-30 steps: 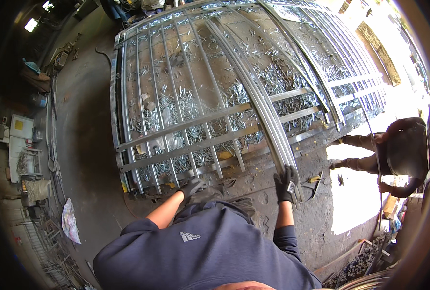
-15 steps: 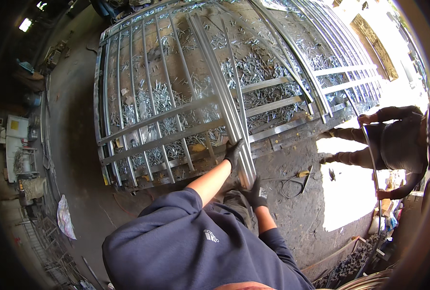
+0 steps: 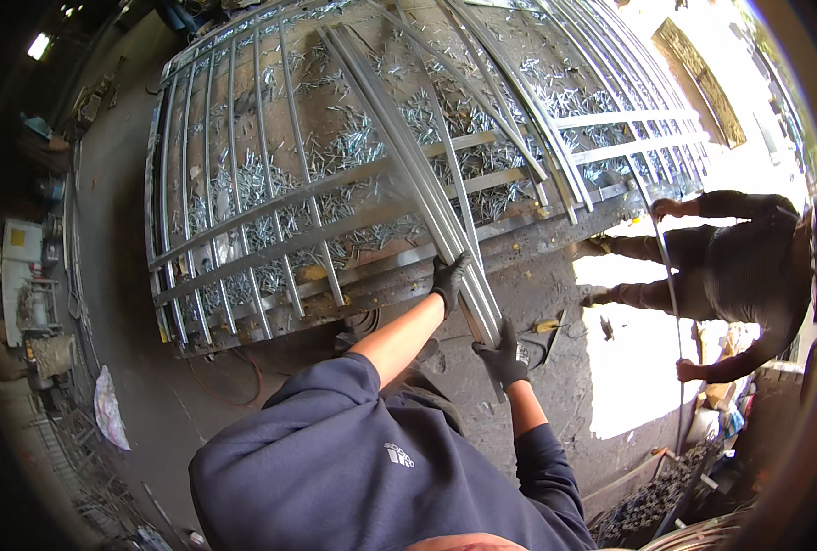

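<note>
A bundle of long silvery metal profiles point(image 3: 381, 124) slants across the worktable, its near end past the front edge. My left hand point(image 3: 452, 283), in a dark glove, is closed around the bundle from the side, close to that edge. Nearer to me, my right hand point(image 3: 503, 358), also gloved, grips the bundle's near end. A thin strip pokes out below the right hand. Under the bundle run two flat crossbars point(image 3: 335, 230) of a frame with several parallel long bars point(image 3: 236, 165).
The worktable point(image 3: 289, 321) is strewn with short metal pieces point(image 3: 358, 138). More long bars lie at its right side. At the right a co-worker point(image 3: 748, 257) holds a long thin bar point(image 3: 673, 303) with both hands. A yellow-handled tool point(image 3: 546, 326) lies on the floor.
The bundle's near end has swung to the right, with both my hands on it. My view has shifted somewhat to the right. The co-worker's bar has moved and now reaches the table's edge.
</note>
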Demonstrator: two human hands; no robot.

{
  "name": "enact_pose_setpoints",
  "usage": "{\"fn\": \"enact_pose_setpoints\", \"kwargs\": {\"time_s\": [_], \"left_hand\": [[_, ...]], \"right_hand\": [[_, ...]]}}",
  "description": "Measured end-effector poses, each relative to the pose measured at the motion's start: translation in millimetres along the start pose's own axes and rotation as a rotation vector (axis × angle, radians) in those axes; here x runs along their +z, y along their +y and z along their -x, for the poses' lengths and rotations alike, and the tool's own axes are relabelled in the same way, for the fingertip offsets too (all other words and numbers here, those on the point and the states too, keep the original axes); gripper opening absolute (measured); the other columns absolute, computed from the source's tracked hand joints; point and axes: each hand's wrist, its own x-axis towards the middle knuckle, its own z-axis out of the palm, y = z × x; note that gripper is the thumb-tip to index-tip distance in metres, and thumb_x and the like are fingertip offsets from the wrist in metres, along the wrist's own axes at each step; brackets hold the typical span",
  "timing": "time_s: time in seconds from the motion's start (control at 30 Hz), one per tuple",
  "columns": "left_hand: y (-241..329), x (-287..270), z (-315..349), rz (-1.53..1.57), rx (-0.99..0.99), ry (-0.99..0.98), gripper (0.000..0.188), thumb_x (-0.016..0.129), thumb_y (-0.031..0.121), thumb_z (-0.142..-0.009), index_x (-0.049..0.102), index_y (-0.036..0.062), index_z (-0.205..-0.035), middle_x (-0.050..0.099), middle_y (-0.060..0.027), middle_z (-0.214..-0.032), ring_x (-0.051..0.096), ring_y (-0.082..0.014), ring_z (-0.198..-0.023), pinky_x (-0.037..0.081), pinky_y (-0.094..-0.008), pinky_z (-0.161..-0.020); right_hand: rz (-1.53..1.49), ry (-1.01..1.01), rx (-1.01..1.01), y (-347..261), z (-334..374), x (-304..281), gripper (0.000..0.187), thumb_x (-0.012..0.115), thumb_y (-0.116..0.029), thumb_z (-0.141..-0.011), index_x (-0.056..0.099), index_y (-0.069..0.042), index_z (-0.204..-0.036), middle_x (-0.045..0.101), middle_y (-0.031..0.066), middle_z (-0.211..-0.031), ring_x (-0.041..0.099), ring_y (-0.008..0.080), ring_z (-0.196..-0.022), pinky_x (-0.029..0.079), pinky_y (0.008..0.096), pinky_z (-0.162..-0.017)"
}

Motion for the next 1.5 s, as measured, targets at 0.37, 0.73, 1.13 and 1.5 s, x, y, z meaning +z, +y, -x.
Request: {"fn": "enact_pose_setpoints", "kwargs": {"time_s": [0.37,0.73,1.13,1.5], "left_hand": [[-22,42,-30,0.192,-0.266,-0.235,0.058,0.074,0.046,-0.083,0.057,0.0109,-0.125,0.066,-0.0058,-0.109,0.064,-0.0207,-0.095,0.053,-0.0409,-0.08],[17,-109,16,0.367,-0.499,-0.384,0.032,0.055,0.034,-0.095,0.059,0.0104,-0.116,0.066,-0.0112,-0.108,0.063,-0.0264,-0.101,0.049,-0.0436,-0.093],[71,-186,8,0.274,-0.49,-0.253,0.016,0.066,0.023,-0.091,0.064,0.0077,-0.096,0.07,-0.0079,-0.085,0.069,-0.0221,-0.068,0.058,-0.0372,-0.063],[-6,-206,25,-0.025,-0.434,-0.133,0.019,0.067,0.028,-0.09,0.059,0.0115,-0.094,0.065,-0.006,-0.075,0.066,-0.023,-0.065,0.056,-0.0421,-0.059]], "right_hand": [[0.489,0.097,-0.153,-26,-14,-74,0.084,0.078,-0.034,-0.07,0.037,-0.012,-0.14,0.061,0.0238,-0.112,0.059,0.0443,-0.096,0.049,0.0514,-0.08],[0.398,0.128,-0.272,-62,81,53,0.071,0.074,-0.029,-0.078,0.044,-0.009,-0.138,0.043,0.0248,-0.14,0.038,0.0434,-0.131,0.029,0.053,-0.11],[0.198,0.106,0.066,-49,151,139,0.027,0.061,-0.029,-0.09,0.06,-0.005,-0.103,0.064,0.0228,-0.092,0.06,0.0449,-0.087,0.047,0.0494,-0.07],[0.218,-0.202,0.645,90,398,108,0.035,0.064,-0.032,-0.088,0.06,-0.004,-0.109,0.062,0.0133,-0.085,0.06,0.0308,-0.075,0.047,0.0411,-0.065]]}}
